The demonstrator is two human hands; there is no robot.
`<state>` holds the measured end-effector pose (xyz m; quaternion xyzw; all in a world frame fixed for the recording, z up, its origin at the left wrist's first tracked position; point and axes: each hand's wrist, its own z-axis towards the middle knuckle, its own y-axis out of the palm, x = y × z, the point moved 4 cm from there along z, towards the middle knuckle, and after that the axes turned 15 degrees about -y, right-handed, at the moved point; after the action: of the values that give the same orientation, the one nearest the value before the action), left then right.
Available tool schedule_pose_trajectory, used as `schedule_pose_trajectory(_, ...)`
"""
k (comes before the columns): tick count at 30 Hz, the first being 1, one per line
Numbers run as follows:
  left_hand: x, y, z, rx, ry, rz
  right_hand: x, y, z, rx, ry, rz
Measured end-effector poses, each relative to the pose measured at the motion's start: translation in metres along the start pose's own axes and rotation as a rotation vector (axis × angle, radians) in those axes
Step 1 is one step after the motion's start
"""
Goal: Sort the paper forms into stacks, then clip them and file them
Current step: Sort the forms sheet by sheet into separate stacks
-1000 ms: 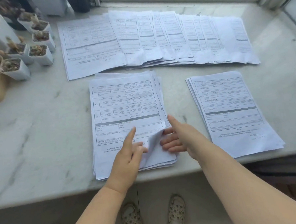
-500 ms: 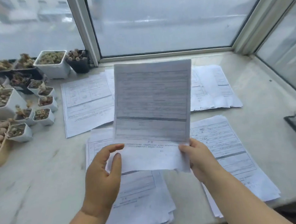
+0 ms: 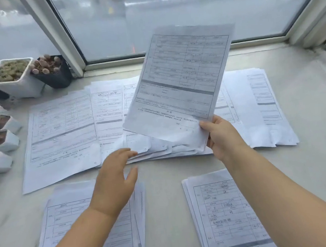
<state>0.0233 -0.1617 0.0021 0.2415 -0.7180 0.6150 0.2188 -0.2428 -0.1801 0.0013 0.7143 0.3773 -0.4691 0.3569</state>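
Observation:
My right hand pinches the lower right corner of a printed form sheet and holds it up, tilted, above the far row of fanned-out forms on the marble sill. My left hand hovers open with fingers spread over the near left stack, its fingertips close to the lower edge of the fanned row. A second stack of forms lies at the near right, partly under my right forearm.
Small white pots of succulents line the left edge, with a larger white pot and a black pot by the window frame. Bare marble shows at the right.
My left hand has let go of the lifted sheet and dropped toward the fanned row. My right hand alone has carried the sheet up and to the right.

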Motion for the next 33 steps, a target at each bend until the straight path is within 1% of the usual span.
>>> schedule_pose_trajectory(3,-0.005,0.012,0.031,-0.008,0.02,0.177,0.009,0.015,0.02,0.017,0.04,0.08)
schedule_pose_trajectory(5,-0.01,0.021,0.047,-0.05,-0.01,0.236,0.014,0.023,0.031,0.052,0.083,0.166)
schedule_pose_trajectory(8,-0.018,0.03,0.057,-0.106,-0.06,0.205,0.02,0.033,0.046,0.096,0.103,0.217)
schedule_pose_trajectory(14,-0.019,0.034,0.061,0.007,-0.007,0.236,0.048,0.045,0.055,0.086,0.134,0.236)
schedule_pose_trajectory(23,-0.018,0.034,0.062,0.061,0.019,0.261,0.058,0.048,0.055,0.076,0.073,0.183)
schedule_pose_trajectory(27,-0.019,0.033,0.064,0.076,0.01,0.256,0.056,0.045,0.056,0.122,0.097,0.244)
schedule_pose_trajectory(30,-0.022,0.032,0.064,0.094,-0.028,0.209,0.056,0.043,0.058,0.176,0.123,0.322)
schedule_pose_trajectory(33,-0.022,0.031,0.061,0.125,-0.065,0.071,0.057,0.042,0.058,0.211,0.131,0.344)
